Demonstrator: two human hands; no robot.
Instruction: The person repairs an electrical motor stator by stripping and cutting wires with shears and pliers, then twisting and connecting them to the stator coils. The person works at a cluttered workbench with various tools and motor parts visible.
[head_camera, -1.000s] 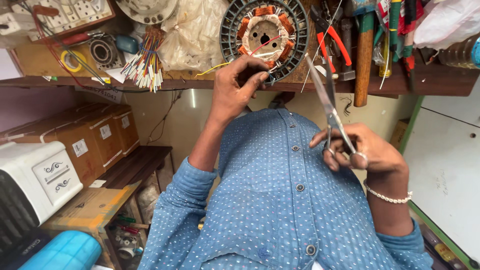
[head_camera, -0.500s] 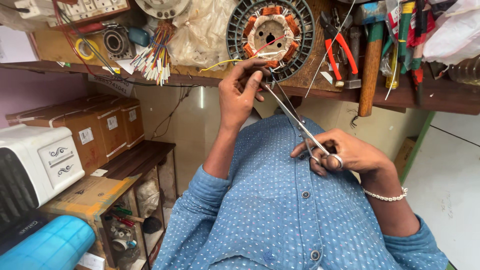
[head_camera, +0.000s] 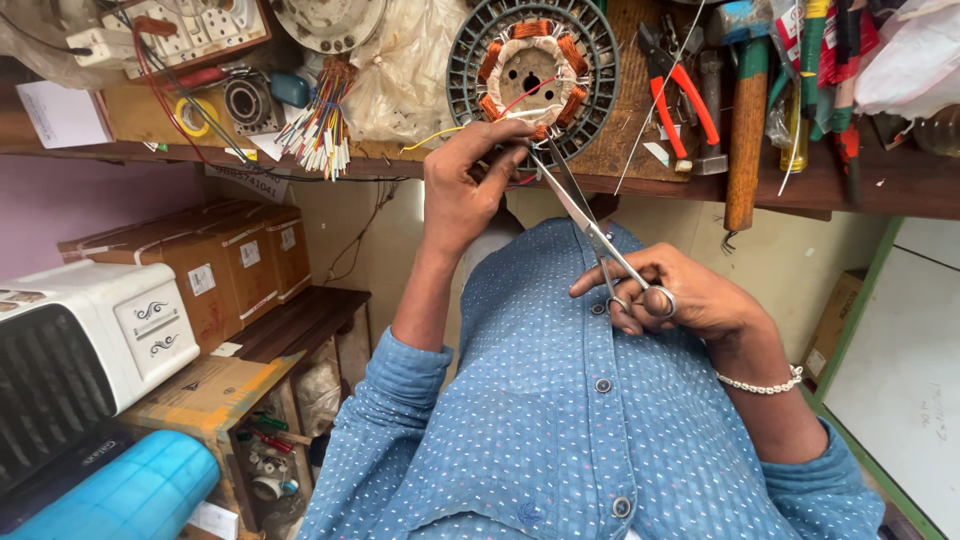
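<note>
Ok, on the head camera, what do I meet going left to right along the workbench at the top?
Switch board → bundle of coloured wires → left hand pinching a lead below the motor stator → scissors in the right hand → red-handled pliers → hammer.

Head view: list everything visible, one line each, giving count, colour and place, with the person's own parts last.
round grey motor stator with copper windings: one, on the wooden bench, top centre.
steel scissors: one pair, silver, blades at the stator's wires.
red-handled pliers: one, right of the stator.
wooden-handled hammer: one, brown, further right.
bundle of coloured wires: one, left of the stator.
brown cardboard boxes: several, on the left.
white appliance: one, far left.
blue cylinder: one, bottom left.
left hand: pinching wires at the stator.
right hand: fingers in the scissor loops, bead bracelet on the wrist.
</note>
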